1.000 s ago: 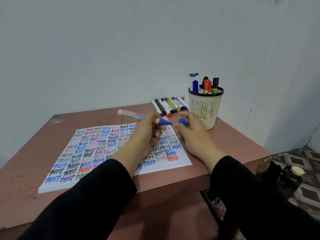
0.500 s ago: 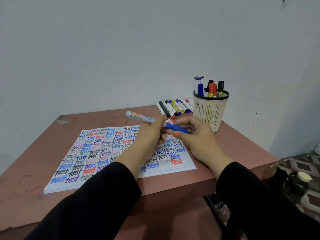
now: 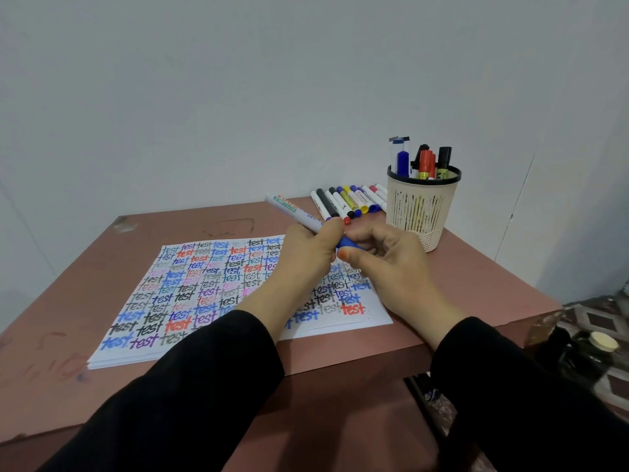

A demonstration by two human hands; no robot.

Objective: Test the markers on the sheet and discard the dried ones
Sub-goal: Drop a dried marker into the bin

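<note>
Above the sheet (image 3: 190, 294), which is covered in coloured "test" words, my left hand (image 3: 306, 253) grips the white barrel of a blue marker (image 3: 292, 210). My right hand (image 3: 391, 264) pinches the marker's blue cap (image 3: 347, 244), which sits on the tip end between the two hands. A row of several markers (image 3: 347, 202) lies at the back of the table. A cream mesh cup (image 3: 422, 212) to the right holds more markers upright.
The brown table (image 3: 68, 284) stands against a white wall. On the patterned floor at the lower right stands a dark bottle (image 3: 589, 356) with a cream lid. The table's right edge lies just past the cup.
One second ago the cap was off in my right hand, apart from the blue tip. The hands came together, and the cap now sits on the marker.
</note>
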